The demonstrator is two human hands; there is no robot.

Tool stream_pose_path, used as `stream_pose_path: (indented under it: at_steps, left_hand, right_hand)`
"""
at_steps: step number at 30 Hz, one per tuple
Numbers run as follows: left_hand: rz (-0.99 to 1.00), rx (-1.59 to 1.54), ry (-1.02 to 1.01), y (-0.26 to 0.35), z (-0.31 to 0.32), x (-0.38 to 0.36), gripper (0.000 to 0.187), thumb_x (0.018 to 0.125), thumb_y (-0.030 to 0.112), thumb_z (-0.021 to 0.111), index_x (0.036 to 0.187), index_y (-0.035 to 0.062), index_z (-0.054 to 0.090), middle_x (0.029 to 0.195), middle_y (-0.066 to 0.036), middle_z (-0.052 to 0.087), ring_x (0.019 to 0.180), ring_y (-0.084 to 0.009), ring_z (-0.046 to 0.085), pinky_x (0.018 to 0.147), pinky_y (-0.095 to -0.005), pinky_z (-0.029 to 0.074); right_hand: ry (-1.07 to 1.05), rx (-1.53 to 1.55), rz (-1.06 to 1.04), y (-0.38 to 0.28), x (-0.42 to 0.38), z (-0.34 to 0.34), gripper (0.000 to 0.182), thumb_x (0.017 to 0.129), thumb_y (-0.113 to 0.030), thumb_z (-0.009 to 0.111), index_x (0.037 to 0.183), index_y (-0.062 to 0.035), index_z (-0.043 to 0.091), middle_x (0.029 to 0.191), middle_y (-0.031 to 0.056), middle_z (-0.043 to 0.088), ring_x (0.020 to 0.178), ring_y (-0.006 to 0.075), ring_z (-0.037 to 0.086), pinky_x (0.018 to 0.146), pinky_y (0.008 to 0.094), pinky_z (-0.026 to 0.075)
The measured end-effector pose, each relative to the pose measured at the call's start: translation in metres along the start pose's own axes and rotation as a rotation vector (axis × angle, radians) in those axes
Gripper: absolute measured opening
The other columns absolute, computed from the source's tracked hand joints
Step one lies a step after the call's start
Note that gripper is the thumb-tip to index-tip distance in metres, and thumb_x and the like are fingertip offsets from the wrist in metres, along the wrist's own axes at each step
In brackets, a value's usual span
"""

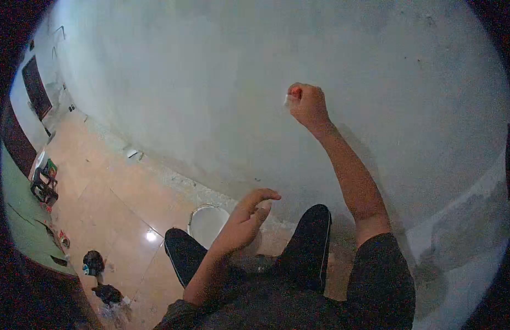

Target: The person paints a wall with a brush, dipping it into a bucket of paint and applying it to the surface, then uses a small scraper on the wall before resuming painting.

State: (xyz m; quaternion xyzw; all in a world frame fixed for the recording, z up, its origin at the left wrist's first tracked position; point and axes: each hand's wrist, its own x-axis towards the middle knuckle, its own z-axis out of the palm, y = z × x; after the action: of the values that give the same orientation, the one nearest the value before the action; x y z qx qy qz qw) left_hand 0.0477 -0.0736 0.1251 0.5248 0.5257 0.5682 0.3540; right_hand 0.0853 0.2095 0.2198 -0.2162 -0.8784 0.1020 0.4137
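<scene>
A: Right hand [306,104]?
B: Fisted around a small reddish object [294,94], pressed to the grey wall [211,82].
A: Left hand [246,220]?
B: Fingers spread, empty, above white bucket [206,224] on the floor [112,192] at the wall's foot.

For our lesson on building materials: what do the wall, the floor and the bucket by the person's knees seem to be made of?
Wall: probably plaster or cement skim, matt grey-white, with faint uneven patches.
Floor: likely glazed tile, beige and glossy; a lamp reflection and straight joint lines show.
Bucket: a pale round container, perhaps plastic; too blurred to be sure.
</scene>
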Motion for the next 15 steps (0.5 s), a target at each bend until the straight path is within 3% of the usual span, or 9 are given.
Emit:
stream_pose_path:
  at_steps: [2, 4, 7, 10, 14, 15]
  left_hand:
    - [-0.029, -0.017, -0.01, -0.002, -0.002, 0.002, 0.03, 0.093, 0.023, 0.044, 0.114, 0.0059, 0.055, 0.121, -0.007, 0.052, 0.12, -0.0222, 0.043, 0.104, -0.0366, 0.027]
    - [-0.011, -0.02, 0.007, -0.012, -0.003, 0.003, 0.03, 0.093, 0.024, 0.044, 0.114, 0.0058, 0.055, 0.121, -0.007, 0.052, 0.118, -0.0217, 0.043, 0.102, -0.036, 0.03]
    - [-0.046, -0.01, -0.004, -0.012, -0.006, 0.006, 0.031, 0.093, 0.025, 0.044, 0.114, 0.006, 0.055, 0.121, -0.007, 0.052, 0.117, -0.0209, 0.044, 0.099, -0.0351, 0.033]
    - [-0.032, -0.046, 0.0, -0.024, -0.003, 0.01, 0.031, 0.093, 0.027, 0.044, 0.114, 0.0063, 0.055, 0.119, -0.007, 0.053, 0.115, -0.0201, 0.045, 0.096, -0.0334, 0.035]
    - [-0.043, -0.011, -0.015, -0.023, 0.001, 0.012, 0.032, 0.094, 0.028, 0.044, 0.114, 0.0059, 0.055, 0.118, -0.006, 0.054, 0.114, -0.0199, 0.046, 0.096, -0.0325, 0.035]
    - [-0.036, -0.015, -0.015, -0.023, 0.003, 0.012, 0.03, 0.093, 0.024, 0.044, 0.114, 0.0051, 0.055, 0.116, -0.009, 0.054, 0.113, -0.0213, 0.047, 0.097, -0.0332, 0.034]
  right_hand:
    - [0.114, -0.019, -0.093, -0.009, 0.002, -0.007, 0.009, 0.07, -0.004, 0.062, 0.079, -0.0025, 0.06, 0.075, 0.0146, 0.061, 0.076, 0.0301, 0.059, 0.064, 0.0401, 0.048]
    - [0.307, -0.152, -0.442, -0.014, -0.005, -0.013, 0.019, 0.069, 0.002, 0.061, 0.087, -0.0044, 0.062, 0.083, 0.0118, 0.062, 0.078, 0.0274, 0.062, 0.066, 0.0356, 0.05]
    - [0.227, -0.356, -0.516, 0.002, -0.038, 0.012, 0.022, 0.066, -0.004, 0.064, 0.088, -0.0059, 0.059, 0.097, 0.014, 0.058, 0.091, 0.0304, 0.057, 0.074, 0.041, 0.051]
    - [0.212, -0.535, -0.577, 0.043, -0.079, 0.057, 0.02, 0.068, -0.005, 0.063, 0.087, -0.0039, 0.059, 0.094, 0.0162, 0.056, 0.094, 0.0335, 0.056, 0.082, 0.0397, 0.05]
    - [0.085, -0.424, -0.447, 0.053, -0.127, 0.094, 0.018, 0.069, -0.006, 0.062, 0.087, -0.0019, 0.059, 0.09, 0.0174, 0.055, 0.099, 0.0352, 0.054, 0.084, 0.0375, 0.05]
    - [0.068, -0.417, -0.436, 0.058, -0.138, 0.105, 0.023, 0.064, -0.003, 0.064, 0.086, -0.0032, 0.057, 0.094, 0.0163, 0.054, 0.095, 0.0328, 0.054, 0.081, 0.0371, 0.05]
